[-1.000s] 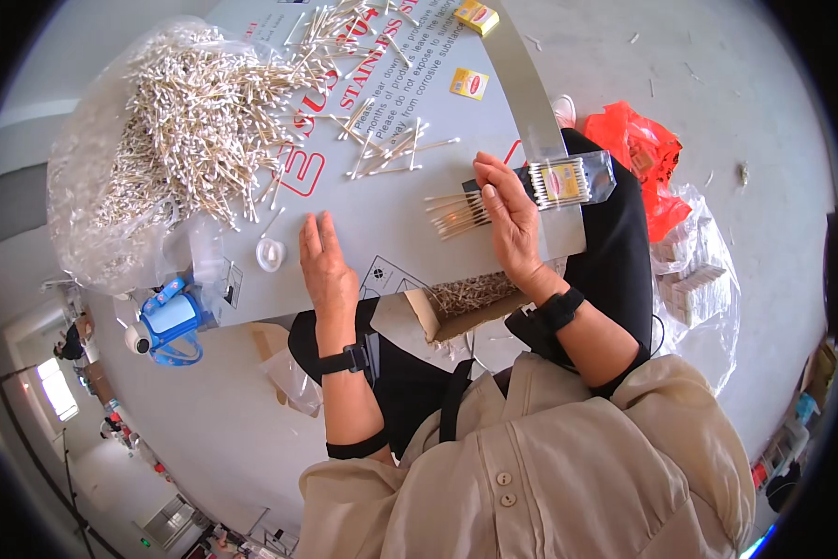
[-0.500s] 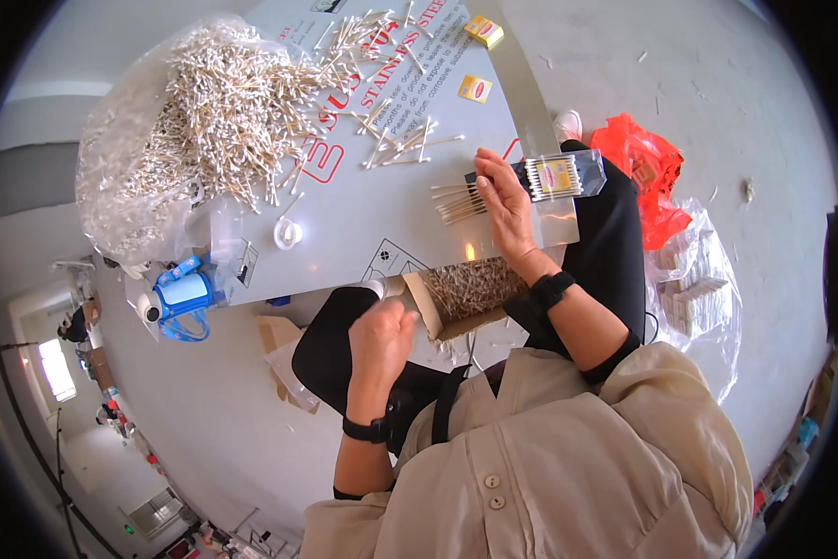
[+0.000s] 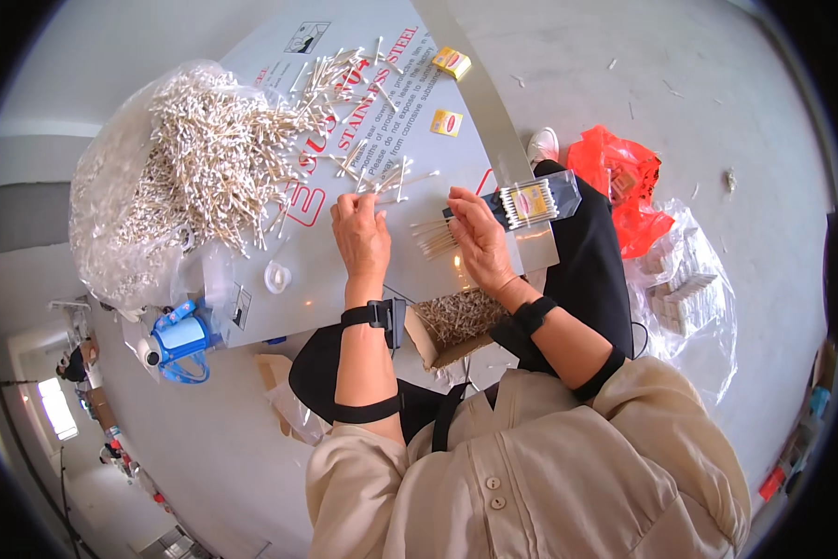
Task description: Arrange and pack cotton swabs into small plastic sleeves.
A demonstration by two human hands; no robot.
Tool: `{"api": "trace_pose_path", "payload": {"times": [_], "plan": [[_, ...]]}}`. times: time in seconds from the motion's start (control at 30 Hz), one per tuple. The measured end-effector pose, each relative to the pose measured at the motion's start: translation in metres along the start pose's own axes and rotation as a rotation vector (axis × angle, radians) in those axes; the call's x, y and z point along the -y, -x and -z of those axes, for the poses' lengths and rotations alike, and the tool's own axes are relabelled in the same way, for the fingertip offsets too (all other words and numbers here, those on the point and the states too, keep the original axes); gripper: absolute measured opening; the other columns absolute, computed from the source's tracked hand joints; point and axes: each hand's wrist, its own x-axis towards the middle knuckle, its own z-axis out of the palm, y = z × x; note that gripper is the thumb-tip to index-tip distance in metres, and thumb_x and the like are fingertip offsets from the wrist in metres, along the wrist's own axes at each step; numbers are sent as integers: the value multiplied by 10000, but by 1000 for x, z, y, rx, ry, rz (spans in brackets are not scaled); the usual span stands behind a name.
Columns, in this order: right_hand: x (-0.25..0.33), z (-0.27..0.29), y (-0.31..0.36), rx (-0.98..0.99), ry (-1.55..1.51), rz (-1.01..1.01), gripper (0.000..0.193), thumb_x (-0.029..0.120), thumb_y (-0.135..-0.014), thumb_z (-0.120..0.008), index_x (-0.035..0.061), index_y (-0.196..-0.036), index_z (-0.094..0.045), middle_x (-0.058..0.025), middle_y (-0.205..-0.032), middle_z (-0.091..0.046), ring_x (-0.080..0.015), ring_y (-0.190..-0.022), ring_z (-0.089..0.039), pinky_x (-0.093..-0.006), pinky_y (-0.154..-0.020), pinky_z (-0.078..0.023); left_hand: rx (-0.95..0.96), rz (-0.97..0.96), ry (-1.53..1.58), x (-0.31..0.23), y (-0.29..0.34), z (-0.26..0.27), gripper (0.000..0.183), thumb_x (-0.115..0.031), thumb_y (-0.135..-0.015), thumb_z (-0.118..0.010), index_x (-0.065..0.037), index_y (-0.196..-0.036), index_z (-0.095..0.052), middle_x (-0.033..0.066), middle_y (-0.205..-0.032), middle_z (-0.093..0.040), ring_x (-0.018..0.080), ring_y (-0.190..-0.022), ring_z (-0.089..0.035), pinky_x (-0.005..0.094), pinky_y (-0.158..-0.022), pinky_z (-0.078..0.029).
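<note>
While gripped, clear packet (image 3: 531, 200) of swabs (image 3: 515, 202)

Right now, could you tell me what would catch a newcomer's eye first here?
Probably the big heap of pale cotton swabs spilling from a clear plastic bag at the grey sheet's left. Next, the right hand gripping a clear flat packet of swabs, and the crumpled red plastic bag on the floor, right.
</note>
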Motion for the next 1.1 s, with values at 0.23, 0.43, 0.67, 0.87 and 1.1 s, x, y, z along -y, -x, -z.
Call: {"api": "trace_pose_path", "payload": {"times": [0.23,0.43,0.67,0.87,1.1], "plan": [[5,4,1,7,88,-14,305,-23,-896,-552,-32,-1199,-528,-192,-1351,-484,-334,-1229,-513,-348,-1022,-410,66,-68,34,-17,17,-18,160,3,-729,-700,-78,-835,-612,76,-889,-539,299,-903,-528,429,-784,-430],[8,2,-1,39,150,20,310,-9,-900,-555,-21,-1208,-516,-199,-1359,-473,-359,-1241,-499,-362,-1029,-408,-84,25,138,-25,-12,-27,155,-23,-727,-715,-70,-835,-615,83,-858,-555,306,-894,-541,436,-813,-432],[9,0,-1,33,162,10,307,5,-898,-573,-17,-1199,-520,-204,-1350,-479,-373,-1231,-503,-370,-1024,-414,130,-3,23,-14,-16,-22,173,-17,-721,-723,-56,-861,-630,96,-865,-570,311,-918,-553,428,-809,-440],[10,1,0,24,188,40,301,14,-899,-579,-15,-1194,-522,-194,-1344,-488,-368,-1222,-510,-373,-1018,-416,16,40,101,2,0,-5,202,13,-719,-719,-48,-889,-627,102,-891,-568,325,-931,-548,436,-814,-451],[11,-1,-1,34,170,36,293,19,-906,-578,-8,-1193,-524,-189,-1338,-492,-363,-1217,-514,-371,-1016,-417,30,123,-35,24,-21,-4,220,17,-696,-731,-65,-879,-641,106,-910,-571,333,-937,-546,432,-814,-453]]}}
